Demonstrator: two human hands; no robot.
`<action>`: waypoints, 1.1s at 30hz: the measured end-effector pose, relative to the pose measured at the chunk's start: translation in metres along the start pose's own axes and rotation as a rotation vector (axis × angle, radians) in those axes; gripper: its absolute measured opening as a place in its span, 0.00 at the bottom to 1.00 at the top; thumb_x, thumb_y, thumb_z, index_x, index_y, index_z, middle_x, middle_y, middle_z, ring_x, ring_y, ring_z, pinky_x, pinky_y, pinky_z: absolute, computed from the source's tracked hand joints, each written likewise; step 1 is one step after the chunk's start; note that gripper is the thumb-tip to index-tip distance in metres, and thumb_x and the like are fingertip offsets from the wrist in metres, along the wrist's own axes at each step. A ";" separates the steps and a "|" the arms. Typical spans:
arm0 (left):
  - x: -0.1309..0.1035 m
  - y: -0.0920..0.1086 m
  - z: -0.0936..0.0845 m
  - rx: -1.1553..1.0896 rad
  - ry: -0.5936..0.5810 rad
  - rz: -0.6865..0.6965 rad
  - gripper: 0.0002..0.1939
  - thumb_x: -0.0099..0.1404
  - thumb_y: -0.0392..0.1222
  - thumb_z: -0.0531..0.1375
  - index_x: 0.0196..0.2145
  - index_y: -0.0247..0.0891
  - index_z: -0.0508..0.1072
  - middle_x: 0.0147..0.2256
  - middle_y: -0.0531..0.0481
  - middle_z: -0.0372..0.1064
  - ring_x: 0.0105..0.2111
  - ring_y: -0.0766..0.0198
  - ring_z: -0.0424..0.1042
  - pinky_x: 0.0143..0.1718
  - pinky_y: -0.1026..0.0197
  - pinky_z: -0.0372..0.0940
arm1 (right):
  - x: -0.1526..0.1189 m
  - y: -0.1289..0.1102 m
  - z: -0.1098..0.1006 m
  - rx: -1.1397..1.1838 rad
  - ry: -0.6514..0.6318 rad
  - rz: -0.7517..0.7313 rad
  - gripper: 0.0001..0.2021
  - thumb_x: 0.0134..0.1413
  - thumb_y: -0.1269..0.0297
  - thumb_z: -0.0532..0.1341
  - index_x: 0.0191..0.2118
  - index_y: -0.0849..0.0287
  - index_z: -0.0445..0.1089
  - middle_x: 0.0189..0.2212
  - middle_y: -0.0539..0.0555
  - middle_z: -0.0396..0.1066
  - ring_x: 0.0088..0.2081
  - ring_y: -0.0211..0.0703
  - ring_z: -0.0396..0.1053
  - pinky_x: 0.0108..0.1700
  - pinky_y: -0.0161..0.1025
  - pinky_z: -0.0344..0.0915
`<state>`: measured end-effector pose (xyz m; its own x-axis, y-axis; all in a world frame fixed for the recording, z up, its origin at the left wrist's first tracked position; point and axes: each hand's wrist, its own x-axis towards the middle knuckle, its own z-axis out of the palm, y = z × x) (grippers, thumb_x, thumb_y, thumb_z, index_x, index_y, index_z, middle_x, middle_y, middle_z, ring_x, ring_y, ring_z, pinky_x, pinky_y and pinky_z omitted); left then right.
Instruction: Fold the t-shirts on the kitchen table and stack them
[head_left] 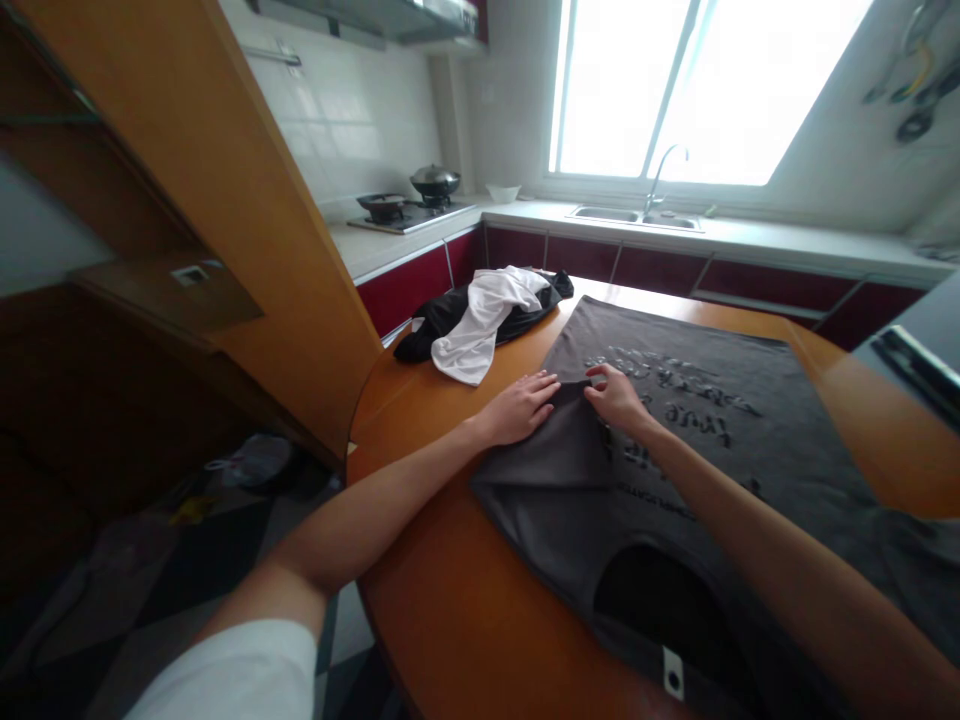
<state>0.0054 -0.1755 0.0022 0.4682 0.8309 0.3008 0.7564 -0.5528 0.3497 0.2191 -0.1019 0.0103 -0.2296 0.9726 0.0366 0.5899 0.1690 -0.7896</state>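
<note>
A dark grey T-shirt [795,440] with raised lettering lies spread on the wooden table [435,570], its neck opening and white label towards me. My left hand [519,408] rests flat along the left side of the shirt, fingers stretched out and close together. Just right of it, my right hand [616,398] pinches a raised bit of the grey cloth between thumb and fingers. The sleeve on the near left is laid over with a crease across it. My right forearm crosses above the print and hides part of it.
Beyond my left hand, a white cloth [487,315] lies over black clothing [442,325] on the table. A tall wooden panel [300,230] stands at the left. Behind are a counter with a sink [607,214], a stove [412,217] with pans, and a bright window.
</note>
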 end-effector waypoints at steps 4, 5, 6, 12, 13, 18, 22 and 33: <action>-0.003 -0.002 0.004 0.016 -0.133 -0.046 0.29 0.75 0.52 0.51 0.69 0.41 0.57 0.71 0.40 0.47 0.71 0.49 0.43 0.69 0.41 0.40 | -0.003 -0.010 -0.007 0.008 -0.113 0.098 0.26 0.53 0.63 0.63 0.58 0.64 0.66 0.26 0.50 0.71 0.23 0.38 0.66 0.27 0.34 0.63; -0.003 -0.003 0.004 0.019 -0.148 -0.052 0.30 0.75 0.53 0.51 0.70 0.42 0.56 0.71 0.41 0.45 0.72 0.50 0.41 0.69 0.41 0.39 | -0.004 -0.011 -0.010 -0.001 -0.159 0.138 0.27 0.54 0.62 0.64 0.59 0.65 0.65 0.24 0.49 0.70 0.22 0.39 0.65 0.26 0.34 0.62; -0.004 -0.004 0.005 0.023 -0.160 -0.055 0.30 0.75 0.54 0.51 0.70 0.42 0.55 0.71 0.41 0.44 0.72 0.50 0.40 0.69 0.41 0.38 | -0.006 -0.013 -0.012 -0.012 -0.203 0.168 0.29 0.54 0.62 0.65 0.61 0.65 0.64 0.22 0.48 0.69 0.21 0.39 0.65 0.24 0.34 0.61; -0.003 -0.006 0.008 0.054 -0.193 -0.061 0.31 0.74 0.55 0.50 0.70 0.43 0.54 0.72 0.42 0.41 0.72 0.50 0.37 0.69 0.43 0.37 | -0.024 -0.019 -0.026 0.116 -0.366 0.107 0.41 0.46 0.70 0.70 0.67 0.60 0.58 0.25 0.44 0.68 0.23 0.34 0.64 0.27 0.31 0.62; -0.003 -0.005 0.007 0.066 -0.203 -0.065 0.32 0.75 0.55 0.49 0.71 0.43 0.53 0.72 0.42 0.40 0.72 0.50 0.37 0.69 0.43 0.37 | -0.029 -0.022 -0.028 0.161 -0.385 0.091 0.43 0.45 0.72 0.69 0.68 0.57 0.55 0.25 0.43 0.67 0.23 0.33 0.63 0.26 0.30 0.62; -0.002 0.000 0.004 0.128 -0.268 -0.077 0.34 0.76 0.58 0.45 0.72 0.39 0.49 0.73 0.43 0.38 0.73 0.52 0.33 0.70 0.43 0.35 | -0.043 -0.032 -0.028 0.293 -0.343 0.078 0.47 0.46 0.76 0.63 0.72 0.52 0.46 0.26 0.41 0.62 0.21 0.33 0.61 0.23 0.29 0.61; -0.002 0.001 0.003 0.166 -0.274 -0.086 0.34 0.76 0.57 0.45 0.72 0.39 0.50 0.73 0.43 0.38 0.73 0.50 0.33 0.69 0.40 0.38 | -0.041 -0.018 -0.018 0.132 -0.230 0.069 0.46 0.45 0.78 0.62 0.71 0.58 0.47 0.26 0.42 0.64 0.21 0.33 0.62 0.22 0.30 0.60; -0.008 0.021 0.004 0.143 -0.201 0.044 0.31 0.77 0.54 0.44 0.71 0.36 0.52 0.71 0.40 0.44 0.72 0.54 0.41 0.70 0.47 0.40 | -0.049 0.007 -0.009 -0.097 -0.074 -0.055 0.37 0.50 0.73 0.64 0.67 0.63 0.57 0.39 0.54 0.74 0.31 0.38 0.70 0.34 0.33 0.66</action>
<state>0.0190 -0.1935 0.0036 0.5729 0.8099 0.1256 0.7833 -0.5862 0.2068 0.2415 -0.1473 0.0086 -0.3179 0.9476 0.0307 0.6462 0.2402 -0.7244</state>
